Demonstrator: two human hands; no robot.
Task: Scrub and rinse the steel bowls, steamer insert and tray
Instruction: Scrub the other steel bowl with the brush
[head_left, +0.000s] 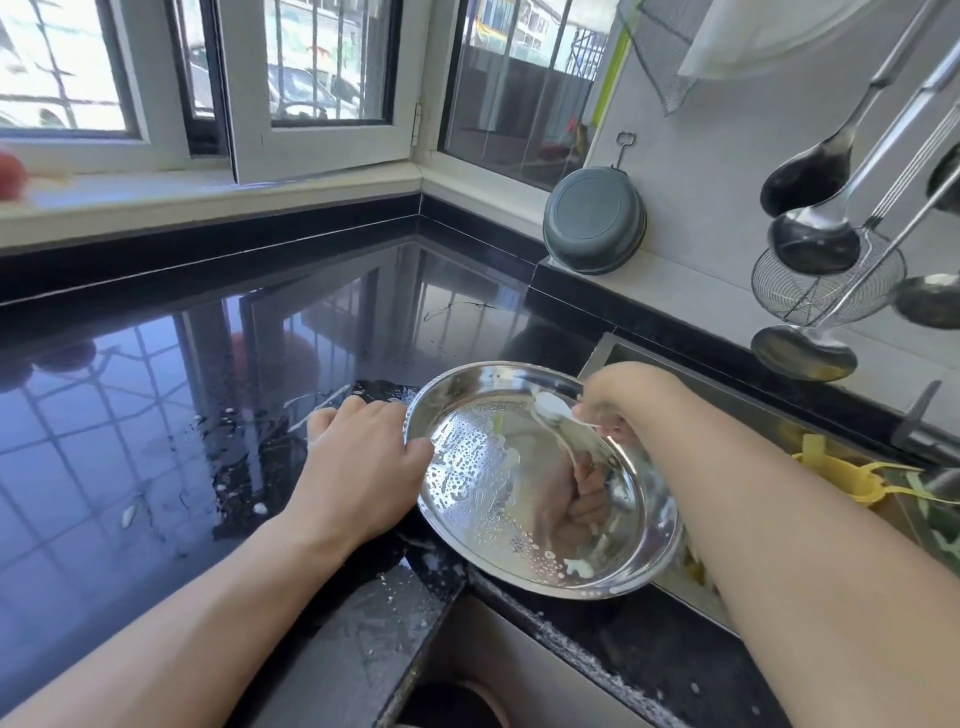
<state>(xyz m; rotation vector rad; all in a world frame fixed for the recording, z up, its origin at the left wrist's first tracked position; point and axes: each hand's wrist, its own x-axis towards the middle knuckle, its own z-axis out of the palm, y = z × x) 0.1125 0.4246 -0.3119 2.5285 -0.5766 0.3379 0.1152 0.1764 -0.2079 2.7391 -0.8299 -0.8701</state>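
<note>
Nearest, the black stone counter (171, 415) runs in an L: a polished, mirror-like slab to the left that reflects the window bars, and a narrower speckled strip along the front edge of the sink (628, 353). The strip and the slab near the hands are wet, dotted with drops and white flecks of suds.

The tray (524, 483), a round shallow steel dish, sits tilted where counter meets sink, its left rim over the stone and its right side out over the basin. Its inside is shiny, beaded with water and streaked with white foam, and it mirrors the hand above it. The left hand (358, 467) grips the left rim, thumb hooked over the edge inside and fingers curled beneath on the counter side. The right hand (618, 400) reaches over the far rim with fingers curled, pinching something small and white, soapy, against the tray's upper inside wall; what it is cannot be told.

To the right, in the basin, lie yellow and green items (852, 483), blurred. Beyond the sink, a dark faucet lever (919, 410) stands at the back ledge.

Farther back, a grey pan (595, 221) leans against the white tiled wall. On the right wall hang steel ladles (810, 176) and a wire skimmer (826, 280). At the far side, white-framed windows (322, 83) wrap the corner above a pale sill.
</note>
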